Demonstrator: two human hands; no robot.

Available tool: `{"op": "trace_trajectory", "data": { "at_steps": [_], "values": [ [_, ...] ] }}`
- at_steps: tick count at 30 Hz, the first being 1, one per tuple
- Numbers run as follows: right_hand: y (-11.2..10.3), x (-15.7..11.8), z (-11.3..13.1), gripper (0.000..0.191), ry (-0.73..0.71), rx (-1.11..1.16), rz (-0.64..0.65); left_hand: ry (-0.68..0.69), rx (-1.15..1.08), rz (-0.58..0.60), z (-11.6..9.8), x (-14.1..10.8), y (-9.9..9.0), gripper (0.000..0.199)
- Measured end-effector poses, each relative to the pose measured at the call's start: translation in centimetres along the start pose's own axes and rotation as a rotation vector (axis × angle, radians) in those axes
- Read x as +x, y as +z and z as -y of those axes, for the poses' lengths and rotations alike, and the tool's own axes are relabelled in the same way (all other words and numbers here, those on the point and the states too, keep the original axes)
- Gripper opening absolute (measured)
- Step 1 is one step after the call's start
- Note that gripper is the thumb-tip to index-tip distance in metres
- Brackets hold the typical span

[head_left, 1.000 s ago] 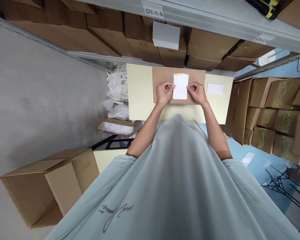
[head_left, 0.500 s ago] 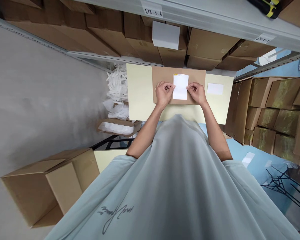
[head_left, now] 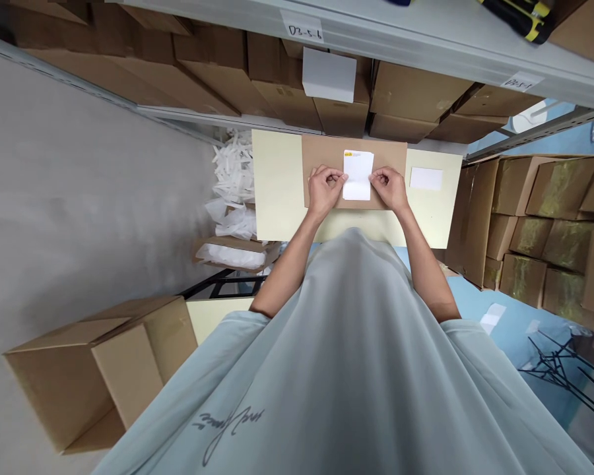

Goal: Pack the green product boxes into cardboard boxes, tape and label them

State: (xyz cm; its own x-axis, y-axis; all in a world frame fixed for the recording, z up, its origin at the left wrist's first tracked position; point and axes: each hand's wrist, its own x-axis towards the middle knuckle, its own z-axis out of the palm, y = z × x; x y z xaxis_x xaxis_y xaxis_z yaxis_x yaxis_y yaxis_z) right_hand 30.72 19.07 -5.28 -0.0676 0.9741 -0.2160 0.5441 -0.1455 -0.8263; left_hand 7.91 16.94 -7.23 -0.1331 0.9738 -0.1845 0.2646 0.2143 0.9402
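Forearms angled inward, left hand and right hand apart, fingers pinched

The paper is coloured white and marked with yellow at one corner; plain brown is shown by the cardboard, pale yellow by the tabletop; the grey-blue shirt is patterned with dark script

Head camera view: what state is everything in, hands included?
Left hand: fingers pinched at the white paper's left edge.
Right hand: fingers pinched at its right edge.
White paper: unfolded, printed side up, over the brown cardboard.
Brown cardboard: flat on the pale tabletop.
White card: lying flat, untouched.
Lower-left box: open.
Taped boxes, right: stacked, closed.
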Motion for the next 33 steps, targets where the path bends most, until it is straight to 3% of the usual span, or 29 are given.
{"op": "trace_trajectory", "data": {
  "at_steps": [2,5,8,14,23,33],
  "values": [
    [0.1,-0.1,0.0,0.013,-0.012,-0.006,-0.009,0.007,0.043,0.01,-0.1,-0.1,0.0,0.018],
    [0.3,-0.3,0.0,0.012,-0.031,-0.007,-0.011,0.013,0.134,0.028,0.0,-0.3,0.1,0.034],
    [0.5,-0.5,0.0,0.023,-0.041,-0.048,-0.015,0.021,0.257,0.026,0.0,-0.6,0.5,0.043],
    [1.2,-0.6,0.2,0.026,-0.039,-0.18,-0.044,0.037,0.435,-0.025,-0.1,-1.0,1.4,0.03],
    [2.6,0.0,-0.2,0.022,-0.026,-0.292,-0.123,0.03,0.487,-0.099,-0.1,-0.8,2.5,0.017],
    [3.4,0.7,-0.3,0.03,-0.006,-0.384,-0.151,0.015,0.503,-0.098,0.3,-0.1,3.1,0.031]
  ]
}}
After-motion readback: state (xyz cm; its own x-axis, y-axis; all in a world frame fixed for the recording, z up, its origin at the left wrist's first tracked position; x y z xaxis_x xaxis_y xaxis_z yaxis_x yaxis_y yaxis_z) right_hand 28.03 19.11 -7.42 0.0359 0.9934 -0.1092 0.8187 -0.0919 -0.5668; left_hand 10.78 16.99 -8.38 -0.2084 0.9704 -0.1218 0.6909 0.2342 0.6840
